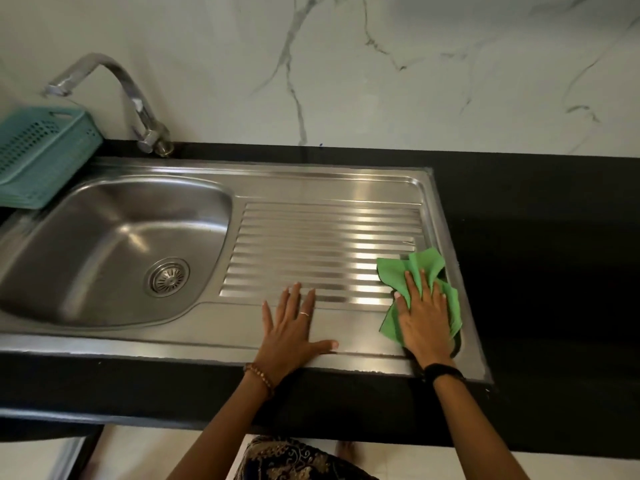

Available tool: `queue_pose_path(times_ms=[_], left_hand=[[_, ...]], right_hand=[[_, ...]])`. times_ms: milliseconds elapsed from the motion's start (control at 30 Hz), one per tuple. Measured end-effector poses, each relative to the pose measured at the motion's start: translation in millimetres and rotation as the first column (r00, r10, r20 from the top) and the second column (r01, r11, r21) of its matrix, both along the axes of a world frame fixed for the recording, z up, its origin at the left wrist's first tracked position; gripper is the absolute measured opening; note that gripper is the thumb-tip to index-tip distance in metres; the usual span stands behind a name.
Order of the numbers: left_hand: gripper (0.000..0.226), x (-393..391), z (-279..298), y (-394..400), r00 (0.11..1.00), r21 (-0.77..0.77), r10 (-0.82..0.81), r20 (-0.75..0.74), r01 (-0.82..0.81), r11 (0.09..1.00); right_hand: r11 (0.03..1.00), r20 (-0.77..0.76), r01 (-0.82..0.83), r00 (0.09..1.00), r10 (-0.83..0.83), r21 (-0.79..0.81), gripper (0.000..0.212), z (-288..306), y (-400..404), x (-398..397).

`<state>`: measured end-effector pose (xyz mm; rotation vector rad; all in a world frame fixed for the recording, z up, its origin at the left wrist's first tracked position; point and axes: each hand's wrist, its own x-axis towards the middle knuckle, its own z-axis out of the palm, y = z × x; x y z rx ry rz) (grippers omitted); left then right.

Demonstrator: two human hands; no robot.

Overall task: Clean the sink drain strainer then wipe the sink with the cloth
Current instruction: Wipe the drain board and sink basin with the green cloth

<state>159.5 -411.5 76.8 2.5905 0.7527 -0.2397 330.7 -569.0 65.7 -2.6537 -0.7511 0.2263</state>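
A steel sink (104, 233) with a ribbed drainboard (322, 244) is set into a black counter. The round metal drain strainer (167, 277) sits in the bottom of the bowl. A green cloth (420, 268) lies crumpled on the drainboard's near right corner. My right hand (424, 317) presses flat on the cloth with straight fingers. My left hand (292, 327) rests flat and spread on the drainboard's front edge, holding nothing, well right of the bowl.
A curved chrome tap (138, 109) stands behind the bowl. A teal plastic basket (38, 154) sits at the sink's far left. The black counter (536, 254) stretches to the right. A marble-patterned wall rises behind.
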Motion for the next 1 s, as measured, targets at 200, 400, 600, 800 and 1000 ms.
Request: queue_pose_path(times_ms=[200, 400, 600, 800, 1000], left_hand=[[0.102, -35, 1, 31, 0.981, -0.006, 0.193, 0.018, -0.193, 0.981], [0.109, -67, 6, 66, 0.941, 0.115, 0.332, -0.072, -0.322, 0.94], [0.108, -98, 5, 82, 0.913, 0.137, 0.394, -0.103, -0.379, 0.915], [0.104, -84, 4, 68, 0.941, 0.122, 0.338, -0.016, -0.334, 0.935], [0.098, -30, -1, 17, 0.993, 0.099, 0.121, -0.001, -0.12, 0.988]], right_hand=[[0.989, -0.09, -0.091, 0.991, 0.102, 0.115, 0.046, 10, 58, -24], [0.894, -0.101, -0.435, 0.89, 0.445, 0.103, 0.044, 8, 173, -88], [0.717, -0.082, -0.697, 0.714, 0.695, -0.004, 0.048, 6, 244, -131], [0.678, -0.032, -0.734, 0.678, 0.735, 0.041, 0.049, -3, 207, -117], [0.809, -0.014, -0.588, 0.808, 0.588, 0.015, 0.046, -3, 123, -67]])
